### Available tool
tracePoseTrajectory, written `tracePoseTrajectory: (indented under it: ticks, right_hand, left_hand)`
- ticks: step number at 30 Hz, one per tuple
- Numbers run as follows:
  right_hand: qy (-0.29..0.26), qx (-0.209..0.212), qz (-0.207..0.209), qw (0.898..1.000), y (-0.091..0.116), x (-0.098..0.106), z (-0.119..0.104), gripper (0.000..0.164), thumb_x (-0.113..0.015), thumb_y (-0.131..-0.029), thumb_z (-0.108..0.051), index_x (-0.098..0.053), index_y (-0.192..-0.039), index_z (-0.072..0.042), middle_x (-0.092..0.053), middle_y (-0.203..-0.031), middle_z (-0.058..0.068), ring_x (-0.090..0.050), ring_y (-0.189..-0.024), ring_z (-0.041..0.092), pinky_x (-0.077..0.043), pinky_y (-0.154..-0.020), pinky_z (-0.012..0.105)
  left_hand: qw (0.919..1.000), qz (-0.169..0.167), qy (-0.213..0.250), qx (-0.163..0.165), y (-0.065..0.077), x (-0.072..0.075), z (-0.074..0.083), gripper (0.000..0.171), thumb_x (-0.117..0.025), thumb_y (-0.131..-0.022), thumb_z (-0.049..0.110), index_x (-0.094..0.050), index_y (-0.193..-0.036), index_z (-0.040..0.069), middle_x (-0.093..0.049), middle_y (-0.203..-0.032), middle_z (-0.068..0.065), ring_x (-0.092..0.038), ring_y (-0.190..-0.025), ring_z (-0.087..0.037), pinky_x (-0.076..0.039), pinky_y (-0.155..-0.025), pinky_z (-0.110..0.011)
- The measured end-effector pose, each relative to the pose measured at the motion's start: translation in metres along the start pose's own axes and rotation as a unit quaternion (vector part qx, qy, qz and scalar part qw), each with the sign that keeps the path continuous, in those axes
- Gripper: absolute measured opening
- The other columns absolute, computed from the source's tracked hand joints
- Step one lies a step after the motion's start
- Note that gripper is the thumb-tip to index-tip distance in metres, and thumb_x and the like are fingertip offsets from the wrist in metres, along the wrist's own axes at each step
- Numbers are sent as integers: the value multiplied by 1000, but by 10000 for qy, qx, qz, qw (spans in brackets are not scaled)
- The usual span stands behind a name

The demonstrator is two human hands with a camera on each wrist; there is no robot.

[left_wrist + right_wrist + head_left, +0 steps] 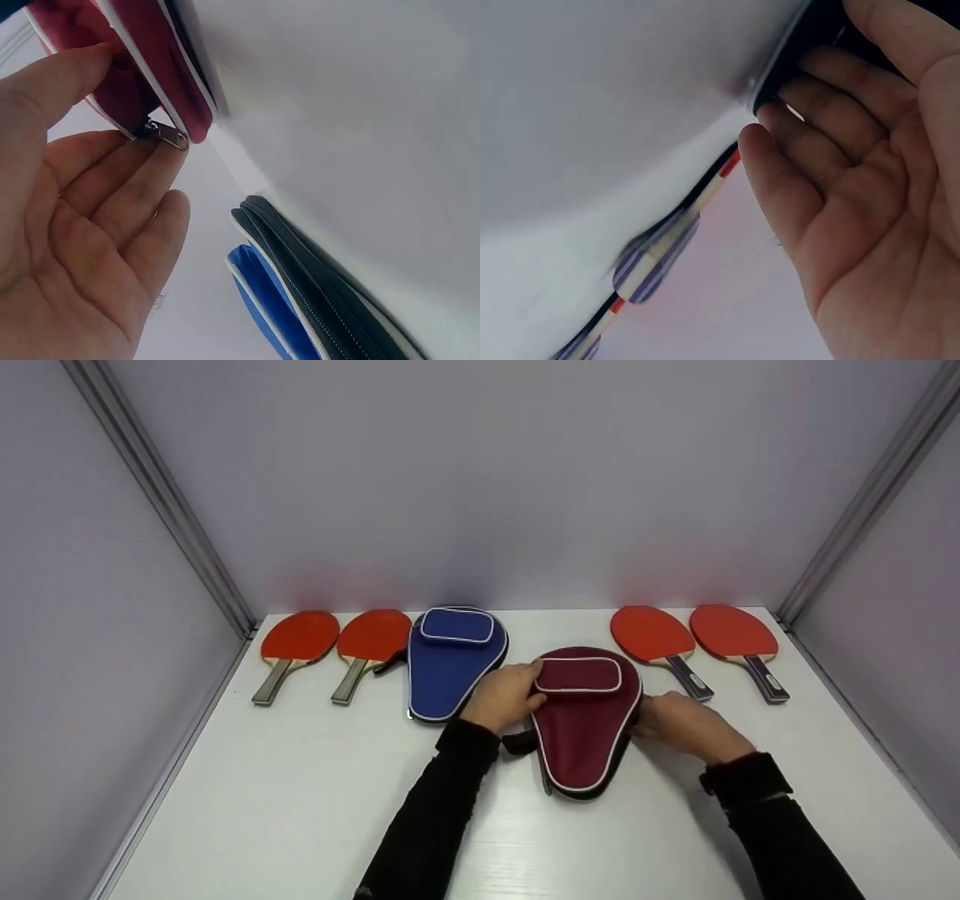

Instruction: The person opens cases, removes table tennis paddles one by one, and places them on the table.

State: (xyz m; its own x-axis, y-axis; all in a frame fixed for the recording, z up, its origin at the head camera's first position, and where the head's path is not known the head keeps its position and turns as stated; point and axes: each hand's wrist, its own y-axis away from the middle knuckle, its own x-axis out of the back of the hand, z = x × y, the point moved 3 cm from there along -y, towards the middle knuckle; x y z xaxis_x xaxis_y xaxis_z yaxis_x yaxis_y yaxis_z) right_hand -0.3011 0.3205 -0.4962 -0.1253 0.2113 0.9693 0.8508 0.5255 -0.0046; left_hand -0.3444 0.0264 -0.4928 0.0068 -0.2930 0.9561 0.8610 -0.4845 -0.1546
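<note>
A maroon table tennis bat case [581, 735] with white piping and a front pocket lies in the middle of the white table, narrow end toward me. My left hand [501, 697] holds its left side at the pocket. In the left wrist view the thumb rests on the maroon cloth, and the fingers of the left hand [105, 225] touch a metal zipper pull [169, 135]. On the opposite side, my right hand [686, 724] grips the case's black edge. The right wrist view shows the right hand's fingers [817, 142] at that dark edge [776, 75]; their tips are partly hidden.
A blue bat case [450, 682] lies just left of the maroon one. Two red bats [300, 636] with pale handles lie at the back left, and two red bats [733, 630] with dark handles at the back right. Grey walls [480, 487] enclose the table [300, 810].
</note>
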Motion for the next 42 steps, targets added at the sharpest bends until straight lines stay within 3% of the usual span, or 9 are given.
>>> tracePoseTrajectory:
  ticks: [3,7,12,15,19,23,27,32,42]
  right_hand:
    - [49,-168,-131,9998,6,12,-1,17,-86,-107,-18,-88,-119,-7,-91,-113,11,-87,-110,38,-72,-97,58]
    - [286,-390,51,9988,13,29,-9,34,-84,-107,-15,-83,-135,5,-87,-130,24,-83,-124,47,-69,-106,64]
    - [270,-131,185,9994,14,33,-36,33,-86,-107,-15,-83,-136,1,-89,-125,18,-86,-114,39,-72,-99,58]
    - [261,55,-51,9996,11,28,-58,34,-86,-108,-19,-83,-137,-1,-89,-125,15,-86,-106,32,-74,-92,51]
    - [302,90,-434,9986,8,15,-85,42,-88,-108,-28,-83,-139,-1,-87,-133,17,-85,-110,31,-74,-95,49]
    - [208,-404,-893,9950,8,-2,-106,77,-93,-101,-52,-76,-149,5,-79,-149,26,-81,-130,39,-69,-111,59]
    - [229,-735,-1021,9918,8,-13,-123,107,-96,-92,-65,-66,-156,15,-68,-161,37,-69,-150,52,-62,-122,68]
    - [224,-600,-893,9939,3,-21,-127,98,-97,-94,-56,-67,-153,16,-69,-159,38,-71,-149,52,-63,-122,66]
    - [544,90,-345,9979,-24,-22,-108,67,-94,-101,-36,-77,-146,9,-79,-148,32,-80,-135,47,-69,-112,59]
  left_hand:
    - [10000,-23,1,26,2,1,1,63,-81,-113,31,-62,-168,6,-86,-141,-18,-84,-131,-34,-69,-112,-50]
    - [9997,-237,19,101,4,2,4,69,-80,-113,34,-58,-172,5,-84,-144,-19,-83,-133,-35,-68,-115,-50]
    - [9987,-486,8,164,6,4,7,76,-79,-114,36,-51,-176,3,-81,-149,-21,-81,-138,-36,-66,-118,-49]
    - [9983,-556,28,172,6,4,6,76,-77,-115,36,-49,-178,3,-81,-150,-22,-80,-139,-37,-65,-120,-50]
    - [9979,-614,9,185,6,3,5,75,-76,-116,37,-48,-178,4,-81,-149,-22,-80,-139,-37,-65,-120,-51]
    - [9970,-735,0,222,8,5,6,76,-74,-117,39,-47,-180,6,-82,-145,-23,-81,-137,-38,-66,-119,-51]
    - [9962,-841,28,238,10,7,6,77,-73,-118,40,-44,-181,6,-82,-145,-24,-80,-137,-38,-65,-120,-51]
    - [9954,-907,61,313,13,9,5,78,-72,-118,39,-42,-182,6,-81,-146,-26,-80,-137,-39,-65,-120,-52]
    - [9960,-823,54,345,15,8,4,76,-73,-117,37,-46,-179,2,-79,-151,-24,-80,-139,-36,-64,-121,-49]
